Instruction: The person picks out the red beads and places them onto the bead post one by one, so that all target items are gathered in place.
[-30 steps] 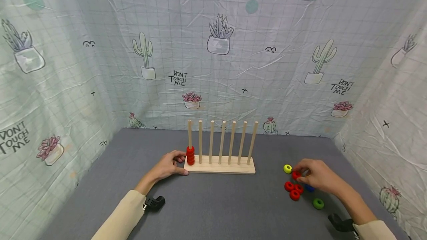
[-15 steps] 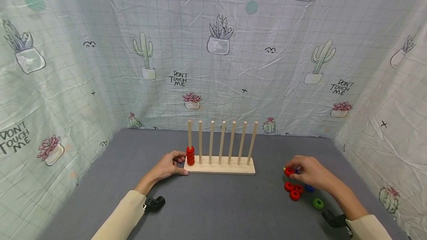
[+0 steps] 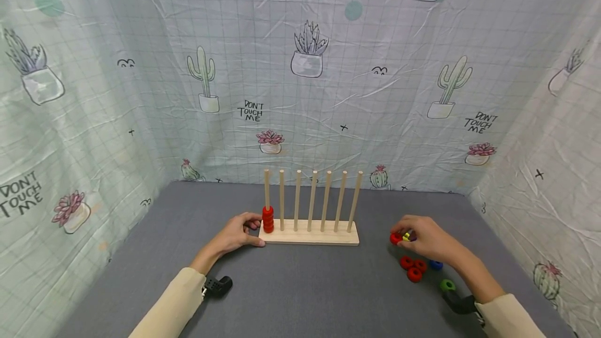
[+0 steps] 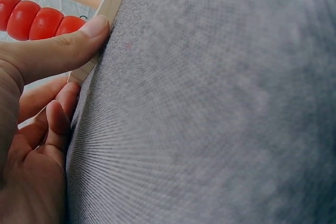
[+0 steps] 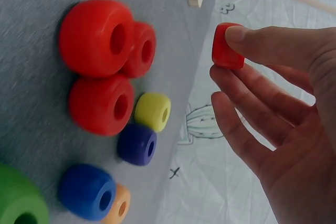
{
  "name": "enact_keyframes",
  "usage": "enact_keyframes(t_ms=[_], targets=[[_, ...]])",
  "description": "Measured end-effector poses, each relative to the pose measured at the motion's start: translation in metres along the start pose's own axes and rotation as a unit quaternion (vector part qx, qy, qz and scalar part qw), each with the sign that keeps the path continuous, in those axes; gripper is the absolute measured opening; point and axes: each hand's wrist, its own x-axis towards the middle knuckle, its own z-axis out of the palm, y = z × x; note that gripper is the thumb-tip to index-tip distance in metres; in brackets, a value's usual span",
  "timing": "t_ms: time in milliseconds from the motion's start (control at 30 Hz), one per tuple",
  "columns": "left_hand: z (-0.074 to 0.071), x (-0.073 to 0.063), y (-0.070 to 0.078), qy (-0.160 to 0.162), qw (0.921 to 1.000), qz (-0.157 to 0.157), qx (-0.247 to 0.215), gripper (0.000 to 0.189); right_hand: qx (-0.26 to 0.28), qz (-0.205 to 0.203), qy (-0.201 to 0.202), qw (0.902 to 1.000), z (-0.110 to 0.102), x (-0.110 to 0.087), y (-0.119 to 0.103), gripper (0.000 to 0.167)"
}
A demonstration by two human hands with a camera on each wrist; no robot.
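Note:
A wooden peg rack point(image 3: 310, 238) with several upright dowels stands on the grey table. On its leftmost dowel sits a stack of red beads point(image 3: 268, 219), also seen in the left wrist view. My left hand point(image 3: 238, 232) grips the left end of the rack's base, thumb at the front edge. To the right of the rack, my right hand point(image 3: 426, 238) pinches a red bead point(image 5: 223, 48) between thumb and fingers, raised off the table. Below that hand lie three loose red beads point(image 5: 100, 38), touching one another.
Near the red beads lie a yellow bead point(image 5: 153, 111), a purple bead point(image 5: 135, 144), a blue bead point(image 5: 84, 190), an orange bead point(image 5: 118, 206) and a green bead point(image 3: 447, 285). Behind the table hangs a printed cloth point(image 3: 347, 98), which also runs along both sides.
My right hand has lifted the red bead and carried it left and slightly away from me, passing over the yellow bead. The left hand and the rack have stayed in place.

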Motion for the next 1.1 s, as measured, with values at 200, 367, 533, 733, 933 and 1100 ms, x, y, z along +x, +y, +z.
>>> enact_keyframes(t_ms=[200, 367, 533, 733, 933, 1100], targets=[[0.001, 0.0, 0.0, 0.001, 1.0, 0.0, 0.005, 0.073, 0.001, 0.002, 0.0, 1.0, 0.001, 0.006, -0.006, 0.019], [0.001, 0.0, 0.0, 0.0, 1.0, 0.0, 0.002, 0.074, 0.005, 0.0, -0.002, 1.0, 0.001, 0.012, -0.01, 0.019], [0.0, 0.0, -0.001, -0.003, 1.0, 0.002, 0.0, 0.074, 0.01, 0.004, -0.008, 0.9999, 0.0, 0.019, -0.014, 0.021], [0.0, -0.001, -0.001, -0.007, 1.0, -0.001, 0.002, 0.074, 0.017, -0.001, -0.012, 0.9998, 0.0, 0.028, -0.023, 0.021], [0.0, -0.002, 0.001, -0.001, 1.0, 0.002, 0.001, 0.073, 0.007, -0.024, -0.005, 0.9997, 0.002, 0.036, -0.029, 0.021], [-0.001, -0.001, 0.001, 0.001, 1.0, 0.003, -0.002, 0.074, 0.005, -0.037, -0.001, 0.9993, 0.002, 0.042, -0.035, 0.02]])
